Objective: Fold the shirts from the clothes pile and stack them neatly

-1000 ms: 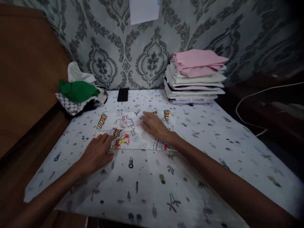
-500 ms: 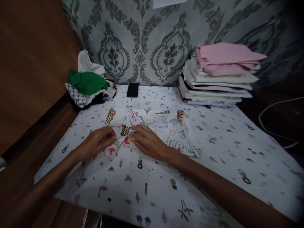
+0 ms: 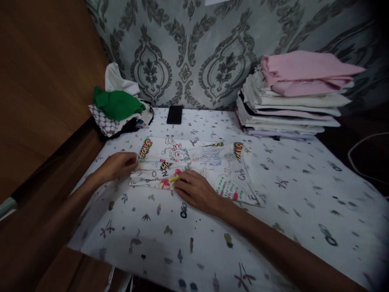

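A white garment point(image 3: 209, 158) with colourful prints and handwriting lies partly folded on the patterned white sheet point(image 3: 182, 251). At its left edge, my left hand point(image 3: 123, 165) has its fingers closed on the fabric. My right hand point(image 3: 194, 190) rests at the middle of the garment's near edge, fingers curled together on the cloth beside a yellow and red print. Between the hands, the folded part shows creases running left to right.
A pile of clothes with a green piece point(image 3: 118, 104) sits at the back left. Near the wall lies a black phone point(image 3: 174, 115). A tall folded stack topped by pink cloth point(image 3: 306, 67) stands at the back right.
My left hand has moved left and up to the garment's left edge. The near left part of the garment lies flatter and straighter. My right hand has shifted slightly right and down, its fingers more curled.
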